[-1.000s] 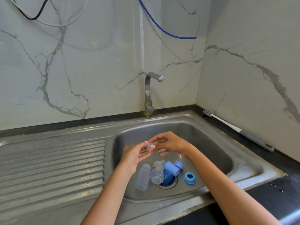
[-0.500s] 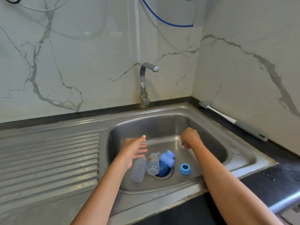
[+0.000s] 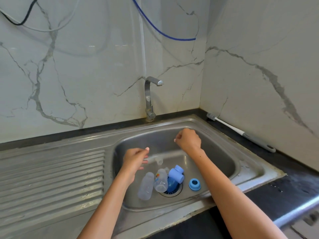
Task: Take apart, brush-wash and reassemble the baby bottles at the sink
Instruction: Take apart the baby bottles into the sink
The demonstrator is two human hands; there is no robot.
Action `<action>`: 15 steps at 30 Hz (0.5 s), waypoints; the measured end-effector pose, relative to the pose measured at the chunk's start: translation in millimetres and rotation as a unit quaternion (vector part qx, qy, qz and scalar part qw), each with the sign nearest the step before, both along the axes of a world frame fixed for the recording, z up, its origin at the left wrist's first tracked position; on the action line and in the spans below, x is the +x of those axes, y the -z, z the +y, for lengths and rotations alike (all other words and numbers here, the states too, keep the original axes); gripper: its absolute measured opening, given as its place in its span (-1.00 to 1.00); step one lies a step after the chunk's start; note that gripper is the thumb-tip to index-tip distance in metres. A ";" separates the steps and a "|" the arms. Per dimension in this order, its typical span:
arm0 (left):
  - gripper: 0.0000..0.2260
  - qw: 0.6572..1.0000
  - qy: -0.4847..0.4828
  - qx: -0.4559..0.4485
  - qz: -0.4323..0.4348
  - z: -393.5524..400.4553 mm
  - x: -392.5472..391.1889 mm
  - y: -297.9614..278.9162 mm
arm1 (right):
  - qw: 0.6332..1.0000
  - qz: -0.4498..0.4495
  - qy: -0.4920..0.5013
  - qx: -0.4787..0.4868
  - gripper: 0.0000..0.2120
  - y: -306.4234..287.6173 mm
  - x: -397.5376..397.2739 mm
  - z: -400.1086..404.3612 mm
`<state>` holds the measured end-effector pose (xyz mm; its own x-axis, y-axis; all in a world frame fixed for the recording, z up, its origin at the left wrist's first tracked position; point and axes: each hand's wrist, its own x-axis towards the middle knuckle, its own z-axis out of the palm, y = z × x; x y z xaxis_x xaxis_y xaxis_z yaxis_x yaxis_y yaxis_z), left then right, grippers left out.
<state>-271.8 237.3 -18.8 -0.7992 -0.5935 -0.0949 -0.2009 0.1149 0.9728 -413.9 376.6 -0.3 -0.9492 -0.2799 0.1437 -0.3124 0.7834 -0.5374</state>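
Observation:
Two clear baby bottles lie side by side on the floor of the steel sink (image 3: 222, 149), one plain (image 3: 146, 186) and one with a printed picture (image 3: 161, 180). Pale blue caps (image 3: 176, 173) rest over the drain, and a blue screw ring (image 3: 194, 184) lies to their right. A small clear teat (image 3: 159, 160) sits in the basin behind the bottles. My left hand (image 3: 135, 160) hovers over the basin's left side, its fingers relaxed and holding nothing. My right hand (image 3: 189, 140) is raised near the back of the basin with its fingers curled; nothing shows in it.
The tap (image 3: 149, 97) stands behind the basin with no water running. A white and grey bottle brush (image 3: 241, 132) lies on the dark counter along the right wall. A ribbed drainboard (image 3: 51, 178) stretches to the left. Cables hang on the marble wall.
My hands held the clear teat together and have since parted. The teat now sits in the basin, and my right hand has risen toward the back of the sink.

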 end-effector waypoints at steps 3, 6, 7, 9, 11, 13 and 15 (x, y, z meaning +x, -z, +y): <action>-0.85 0.998 -0.036 -0.046 0.023 -2.3 12.1 -14.6 | 0.998 0.027 -0.044 -0.043 -0.82 -10.3 22.8 -9.7; -0.84 0.993 -0.079 -0.064 0.052 -6.0 33.7 -34.8 | 0.994 0.038 -0.073 -0.069 -0.83 -25.0 44.9 -23.8; -0.83 0.991 -0.091 -0.077 0.057 -9.7 42.6 -42.4 | 0.993 0.044 -0.086 -0.071 -0.83 -30.2 53.5 -30.9; -0.81 0.985 -0.119 -0.111 0.064 -21.5 62.8 -55.9 | 0.989 0.052 -0.118 -0.077 -0.83 -41.7 73.3 -46.1; -0.78 0.975 -0.152 -0.148 0.064 -39.6 89.4 -66.9 | 0.982 0.055 -0.152 -0.101 -0.82 -50.3 94.4 -67.5; -0.75 0.964 -0.186 -0.182 0.057 -60.0 120.8 -74.6 | 0.974 0.058 -0.182 -0.120 -0.81 -57.0 117.5 -93.1; -0.73 0.947 -0.236 -0.209 0.058 -79.8 159.9 -80.2 | 0.962 0.057 -0.224 -0.144 -0.82 -62.2 147.9 -124.3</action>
